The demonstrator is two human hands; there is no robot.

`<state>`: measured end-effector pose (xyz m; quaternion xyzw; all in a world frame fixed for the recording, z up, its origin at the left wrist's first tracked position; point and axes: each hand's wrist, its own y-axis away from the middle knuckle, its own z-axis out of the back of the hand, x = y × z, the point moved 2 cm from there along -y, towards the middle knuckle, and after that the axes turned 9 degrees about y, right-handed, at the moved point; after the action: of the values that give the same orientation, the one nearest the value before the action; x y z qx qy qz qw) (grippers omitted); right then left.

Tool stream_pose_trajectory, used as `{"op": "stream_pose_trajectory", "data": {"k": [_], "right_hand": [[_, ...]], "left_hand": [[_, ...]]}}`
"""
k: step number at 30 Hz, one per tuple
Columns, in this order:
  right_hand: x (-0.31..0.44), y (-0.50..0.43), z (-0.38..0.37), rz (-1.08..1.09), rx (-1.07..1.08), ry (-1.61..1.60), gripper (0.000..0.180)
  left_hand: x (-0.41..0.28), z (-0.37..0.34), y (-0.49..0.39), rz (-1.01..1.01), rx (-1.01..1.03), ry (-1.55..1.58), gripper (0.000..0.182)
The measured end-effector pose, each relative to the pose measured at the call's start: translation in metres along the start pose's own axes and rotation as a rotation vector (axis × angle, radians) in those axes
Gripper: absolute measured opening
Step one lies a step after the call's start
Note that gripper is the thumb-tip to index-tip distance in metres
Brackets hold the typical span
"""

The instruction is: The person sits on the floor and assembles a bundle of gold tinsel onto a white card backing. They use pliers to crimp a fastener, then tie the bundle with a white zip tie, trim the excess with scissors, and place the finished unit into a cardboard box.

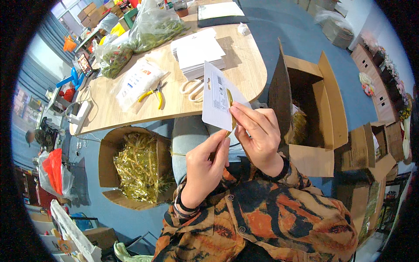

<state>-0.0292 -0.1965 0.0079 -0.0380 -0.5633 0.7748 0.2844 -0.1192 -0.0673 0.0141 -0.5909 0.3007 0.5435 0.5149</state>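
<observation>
Above my lap, a white hang-tab card [216,98] with printing on it is held up at a tilt. My right hand [258,137] pinches the card's lower right side, where a narrow gold strip [230,96] runs along it. The fingertips of my left hand [206,167] are closed on the strip's lower end, just under the card's bottom corner. My fingers partly hide the strip. Behind the card on the table lie scissors [187,87] with white handles and a stack of white cards [196,49].
The wooden table [252,62] also bears yellow-handled pliers [152,95], a plastic bag [137,83], bags of greenery [154,32] and a power strip [81,116]. To my left, a carton holds shiny gold tinsel [136,170]. An open cardboard box [314,111] stands on my right.
</observation>
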Motion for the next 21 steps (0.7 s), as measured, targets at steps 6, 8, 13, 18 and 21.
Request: {"op": "stream_pose_trajectory", "data": {"k": [6, 8, 13, 18, 21], "right_hand": [[-0.001, 0.0, 0.005, -0.002, -0.001, 0.011, 0.04], [-0.002, 0.001, 0.005, 0.006, -0.001, 0.015, 0.041], [-0.003, 0.0, 0.005, 0.02, -0.027, 0.017, 0.04], [-0.004, -0.006, 0.015, -0.216, 0.118, -0.174, 0.036], [-0.012, -0.007, 0.021, -0.507, 0.283, -0.46, 0.024]], "left_hand": [[-0.002, 0.003, 0.01, -0.049, 0.025, -0.006, 0.025], [-0.003, 0.003, 0.011, -0.048, 0.031, -0.014, 0.025], [-0.001, 0.005, 0.011, -0.016, 0.014, 0.001, 0.021], [-0.002, 0.021, 0.0, 0.046, 0.004, -0.014, 0.015], [-0.002, 0.033, -0.014, 0.068, 0.025, -0.048, 0.015]]}}
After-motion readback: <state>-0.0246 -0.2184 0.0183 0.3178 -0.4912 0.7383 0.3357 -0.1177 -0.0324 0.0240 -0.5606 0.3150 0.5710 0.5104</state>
